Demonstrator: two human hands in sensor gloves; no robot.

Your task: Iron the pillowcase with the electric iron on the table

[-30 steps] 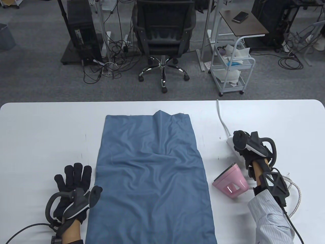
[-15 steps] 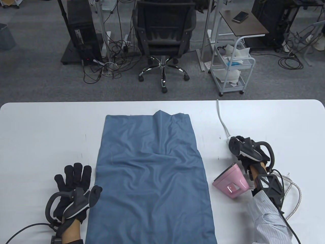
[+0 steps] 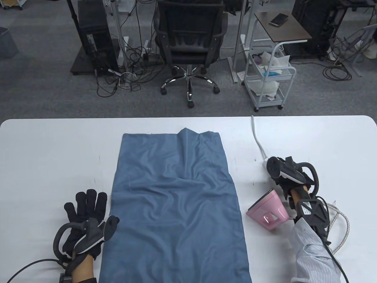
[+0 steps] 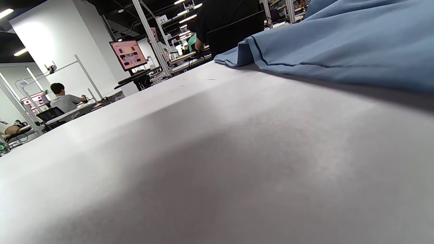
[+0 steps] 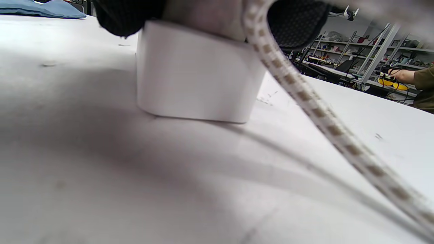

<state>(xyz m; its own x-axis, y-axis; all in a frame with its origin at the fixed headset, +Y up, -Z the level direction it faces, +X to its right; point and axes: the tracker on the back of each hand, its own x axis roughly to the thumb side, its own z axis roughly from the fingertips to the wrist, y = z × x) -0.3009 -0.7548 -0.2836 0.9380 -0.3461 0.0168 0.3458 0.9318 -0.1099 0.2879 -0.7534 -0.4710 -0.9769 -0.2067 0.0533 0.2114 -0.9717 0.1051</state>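
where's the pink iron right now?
In the table view, the pink electric iron sits on the white table, right of the blue pillowcase and just below the right hand.

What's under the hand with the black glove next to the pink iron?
A white block with a white cord, maybe a power socket, sits under the right hand. The braided cord runs past it. The glove hides the block's top.

Both hands wear black gloves with 2 grey-and-white trackers. The left hand [image 3: 85, 210] trails a black cable. The right hand [image 3: 287, 179] shows a pale striped sleeve [image 3: 312, 253].
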